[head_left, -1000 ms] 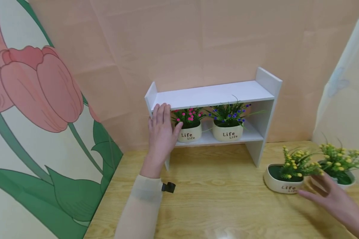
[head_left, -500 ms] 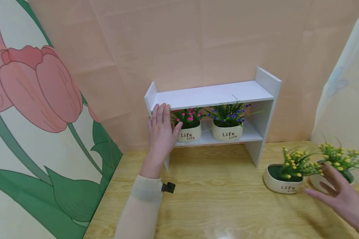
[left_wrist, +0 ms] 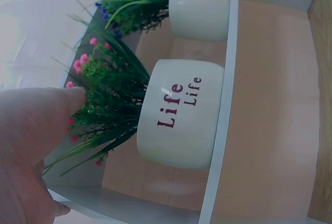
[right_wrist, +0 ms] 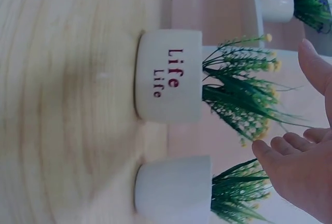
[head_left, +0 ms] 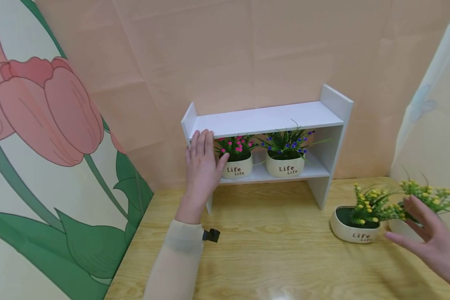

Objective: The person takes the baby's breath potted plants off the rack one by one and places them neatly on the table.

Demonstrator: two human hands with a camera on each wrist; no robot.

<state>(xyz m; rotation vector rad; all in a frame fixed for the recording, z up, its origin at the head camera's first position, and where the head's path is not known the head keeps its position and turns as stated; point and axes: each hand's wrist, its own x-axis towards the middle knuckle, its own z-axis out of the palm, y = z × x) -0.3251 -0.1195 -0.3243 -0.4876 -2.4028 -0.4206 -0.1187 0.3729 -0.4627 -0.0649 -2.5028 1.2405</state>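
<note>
My left hand (head_left: 203,166) rests on the left front edge of a white two-tier shelf (head_left: 266,121), fingers straight on the upper board. Just right of its thumb, on the lower board, stands a pot with pink flowers (head_left: 238,166). Beside that is a pot with blue-purple flowers (head_left: 286,164). At the right, my right hand (head_left: 429,237) hovers with spread fingers, holding nothing. Nearest to it are a yellow-flowered pot (head_left: 356,233) on the table and a second yellow-flowered pot (head_left: 401,228), partly hidden behind the hand. In the right wrist view both yellow pots stand apart from the fingers.
The wooden table (head_left: 270,250) carries the shelf and the two yellow pots. A peach cloth backdrop (head_left: 285,50) hangs behind the shelf. A tulip-printed panel (head_left: 52,166) borders the left side, and a pale panel (head_left: 442,125) borders the right.
My right hand has drawn back to the right, away from the nearer yellow-flowered pot, which has stayed in place. The left hand and the shelf have not moved.
</note>
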